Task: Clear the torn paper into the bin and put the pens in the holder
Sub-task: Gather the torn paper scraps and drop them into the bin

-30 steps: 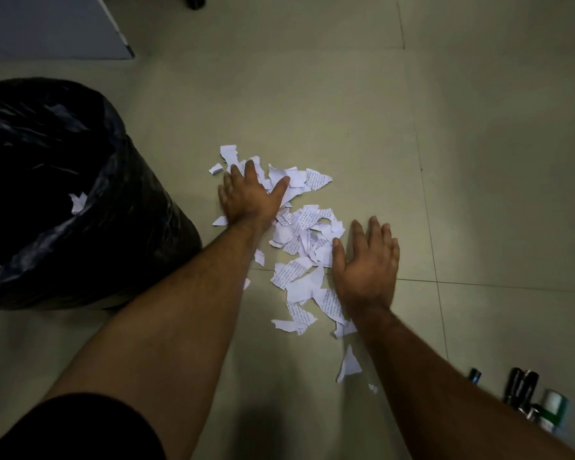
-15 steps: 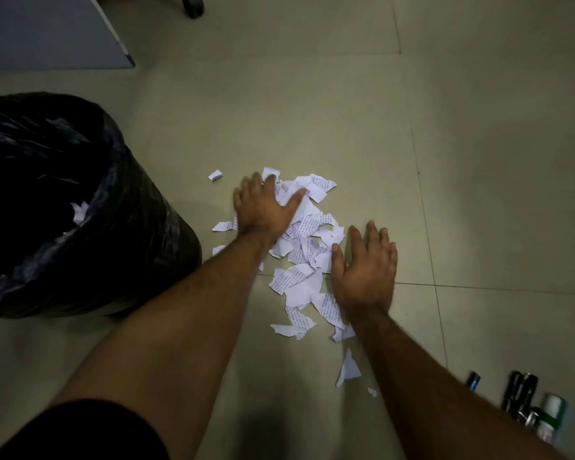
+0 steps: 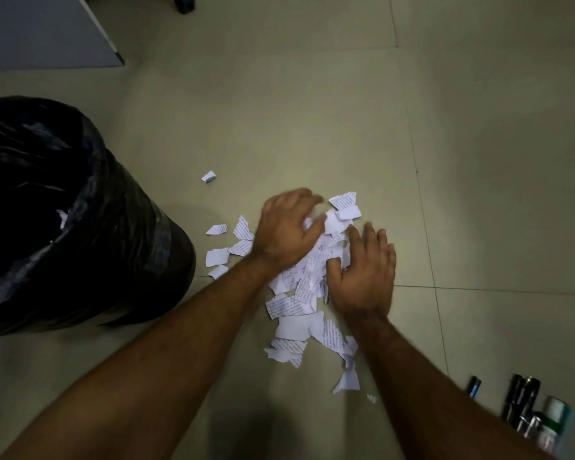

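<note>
A heap of torn printed paper [image 3: 299, 307] lies on the tiled floor. My left hand [image 3: 287, 229] presses on the heap's far left side, fingers curled over scraps. Flat against the heap's right side rests my right hand [image 3: 364, 273], fingers spread. The two hands are close together with paper bunched between them. A few scraps [image 3: 217, 257] lie apart to the left, and one small piece [image 3: 209, 176] lies farther off. The bin [image 3: 80, 227], lined with a black bag, stands at the left with a scrap inside. Dark pens [image 3: 520, 398] lie at the bottom right.
A grey panel [image 3: 44, 31] stands at the top left, and a dark chair castor [image 3: 184, 3] shows at the top edge. A green-and-white cylinder [image 3: 556, 416] lies beside the pens. More scraps [image 3: 347, 381] trail toward me under my right forearm.
My left hand has swept right and toward me, dragging scraps into a tighter heap against my right hand. Some scraps were left behind at the left.
</note>
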### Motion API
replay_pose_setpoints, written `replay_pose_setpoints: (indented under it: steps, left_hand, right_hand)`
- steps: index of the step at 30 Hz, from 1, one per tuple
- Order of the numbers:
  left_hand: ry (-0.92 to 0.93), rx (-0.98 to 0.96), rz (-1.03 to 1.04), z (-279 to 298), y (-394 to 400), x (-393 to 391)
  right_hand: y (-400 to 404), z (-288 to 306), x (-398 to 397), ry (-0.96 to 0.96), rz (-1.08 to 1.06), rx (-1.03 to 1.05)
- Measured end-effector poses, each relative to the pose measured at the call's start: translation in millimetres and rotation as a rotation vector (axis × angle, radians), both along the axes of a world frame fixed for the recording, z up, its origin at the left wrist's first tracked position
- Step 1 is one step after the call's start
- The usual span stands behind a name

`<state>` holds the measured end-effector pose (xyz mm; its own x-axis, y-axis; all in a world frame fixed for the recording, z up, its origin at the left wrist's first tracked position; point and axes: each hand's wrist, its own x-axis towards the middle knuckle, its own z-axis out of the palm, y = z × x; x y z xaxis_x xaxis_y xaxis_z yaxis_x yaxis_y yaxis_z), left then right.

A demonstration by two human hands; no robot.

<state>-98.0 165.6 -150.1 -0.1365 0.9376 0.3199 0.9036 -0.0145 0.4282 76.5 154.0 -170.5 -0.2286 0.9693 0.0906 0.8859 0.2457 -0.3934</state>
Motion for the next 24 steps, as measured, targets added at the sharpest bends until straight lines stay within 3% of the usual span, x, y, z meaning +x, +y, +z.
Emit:
replay_pose_setpoints:
  steps: [2, 5, 8, 10, 14, 16, 19, 22, 24]
  left_hand:
    - [0.096, 0.02, 0.256, 1, 10, -24]
    - [0.189, -0.095, 0.626, -6, 23, -59]
    - [0.095, -0.365, 0.735, -17, 23, -80]
    - [0.038, -0.382, 0.634, -20, 16, -71]
    - [0.01, -0.155, 0.32, -17, -22, -14]
    - [0.023, -0.166, 0.299, -11, -29, -1]
    - [0.014, -0.268, 0.299, -4, -11, 0]
    - [0.088, -0.476, 0.022, 3, 10, 9]
    - [0.086, -0.494, -0.095, 10, 4, 19]
  right_hand:
    - [0, 1, -2, -0.018, 0.007, -0.011]
    - [-1, 1, -1, -0.04, 0.017, -0.013]
    - [-2, 1, 0, -0.061, 0.034, -0.023]
    - [-2, 1, 0, -0.064, 0.03, -0.03]
    - [-1, 3, -1, -0.058, 0.035, -0.047]
    - [-1, 4, 0, -0.068, 0.044, -0.044]
    - [-1, 3, 0, -0.056, 0.049, -0.042]
    - [-1, 5, 1, 0.005, 0.046, -0.046]
    - [-2, 6, 4, 0.06, 0.061, -0.028]
